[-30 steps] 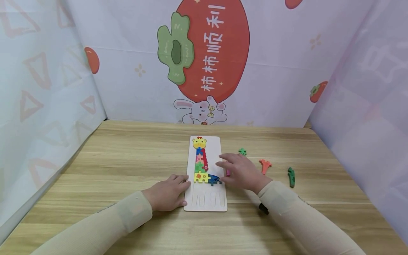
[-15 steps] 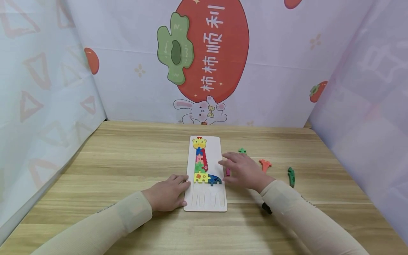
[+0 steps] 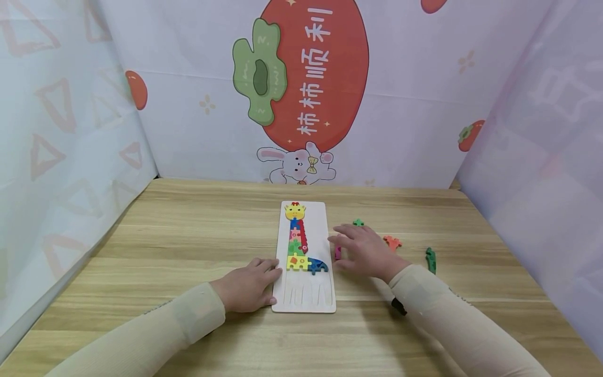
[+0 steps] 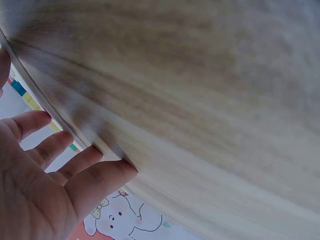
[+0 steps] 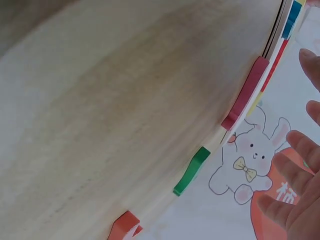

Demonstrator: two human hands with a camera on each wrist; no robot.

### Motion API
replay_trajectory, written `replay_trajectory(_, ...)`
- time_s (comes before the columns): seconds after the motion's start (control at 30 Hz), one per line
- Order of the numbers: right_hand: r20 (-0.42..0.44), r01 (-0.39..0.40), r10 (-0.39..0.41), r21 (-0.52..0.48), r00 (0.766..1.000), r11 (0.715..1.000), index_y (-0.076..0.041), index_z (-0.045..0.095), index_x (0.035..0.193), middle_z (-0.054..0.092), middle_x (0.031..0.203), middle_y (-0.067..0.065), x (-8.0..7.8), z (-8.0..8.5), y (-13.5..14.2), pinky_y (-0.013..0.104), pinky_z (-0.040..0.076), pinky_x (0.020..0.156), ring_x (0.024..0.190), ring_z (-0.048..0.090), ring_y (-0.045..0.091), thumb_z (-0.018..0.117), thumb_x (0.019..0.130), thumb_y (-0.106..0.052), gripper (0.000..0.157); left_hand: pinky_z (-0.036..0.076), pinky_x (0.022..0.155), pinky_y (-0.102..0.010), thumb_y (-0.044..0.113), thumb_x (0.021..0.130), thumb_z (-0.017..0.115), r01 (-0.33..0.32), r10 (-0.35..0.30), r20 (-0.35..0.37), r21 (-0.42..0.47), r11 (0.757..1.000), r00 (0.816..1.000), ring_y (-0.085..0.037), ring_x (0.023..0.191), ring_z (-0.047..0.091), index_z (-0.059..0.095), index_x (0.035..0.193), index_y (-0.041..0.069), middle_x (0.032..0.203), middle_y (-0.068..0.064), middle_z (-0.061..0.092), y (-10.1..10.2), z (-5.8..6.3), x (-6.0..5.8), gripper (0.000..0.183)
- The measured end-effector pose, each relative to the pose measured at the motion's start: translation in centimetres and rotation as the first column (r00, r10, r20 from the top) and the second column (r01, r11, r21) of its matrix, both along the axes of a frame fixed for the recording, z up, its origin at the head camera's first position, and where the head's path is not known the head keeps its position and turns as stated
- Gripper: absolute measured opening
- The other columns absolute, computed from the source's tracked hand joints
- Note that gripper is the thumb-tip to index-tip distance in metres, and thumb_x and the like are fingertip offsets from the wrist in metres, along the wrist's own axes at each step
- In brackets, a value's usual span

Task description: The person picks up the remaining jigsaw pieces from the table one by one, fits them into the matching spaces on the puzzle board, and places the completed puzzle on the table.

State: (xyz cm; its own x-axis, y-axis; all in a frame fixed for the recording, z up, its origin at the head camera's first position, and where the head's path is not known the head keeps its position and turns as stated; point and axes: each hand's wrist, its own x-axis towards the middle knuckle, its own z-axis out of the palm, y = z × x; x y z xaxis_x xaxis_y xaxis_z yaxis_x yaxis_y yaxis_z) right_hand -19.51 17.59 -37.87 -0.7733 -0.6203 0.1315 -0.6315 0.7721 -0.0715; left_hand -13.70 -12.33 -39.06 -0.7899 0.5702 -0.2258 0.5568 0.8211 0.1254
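A white puzzle board [image 3: 316,209] lies upright before me, with colourful pieces forming a giraffe: a yellow head [image 3: 295,211], a neck of several small pieces with a red mane [image 3: 302,235], a yellow piece [image 3: 298,263] and a dark blue piece [image 3: 317,265]. My left hand [image 3: 247,285] rests at the board's left edge, fingertips against it. Just off the board's right edge, my right hand [image 3: 364,252] hovers with spread fingers and nothing in them. A magenta piece [image 5: 246,95] lies on the table beside the board, partly hidden by that hand in the head view.
Loose pieces lie to the right: a light green one [image 3: 358,222], an orange one [image 3: 392,242] partly behind my right hand, and a dark green one [image 3: 431,259]. A black object [image 3: 399,306] shows under my right sleeve. Printed cloth surrounds the wooden table [image 3: 212,220].
My right hand has drawn back a little to the right, away from the board and the dark blue piece. The left hand stays at the board's edge.
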Motion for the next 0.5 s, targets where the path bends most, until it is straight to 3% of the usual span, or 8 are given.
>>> replay_trajectory(0.5, 0.039, 0.036, -0.036, 0.017, 0.999, 0.999, -0.023, 0.061, 0.131, 0.051, 0.142, 0.006, -0.3, -0.11, 0.29, 0.056, 0.037, 0.105, 0.133, 0.043, 0.029, 0.077, 0.079, -0.046, 0.059, 0.046, 0.101, -0.039, 0.046, 0.089, 0.066, -0.007, 0.007, 0.008, 0.005, 1.0, 1.0, -0.027, 0.133, 0.04, 0.048, 0.143, 0.016, 0.149, -0.007, 0.041, 0.02, 0.22, 0.13, 0.064)
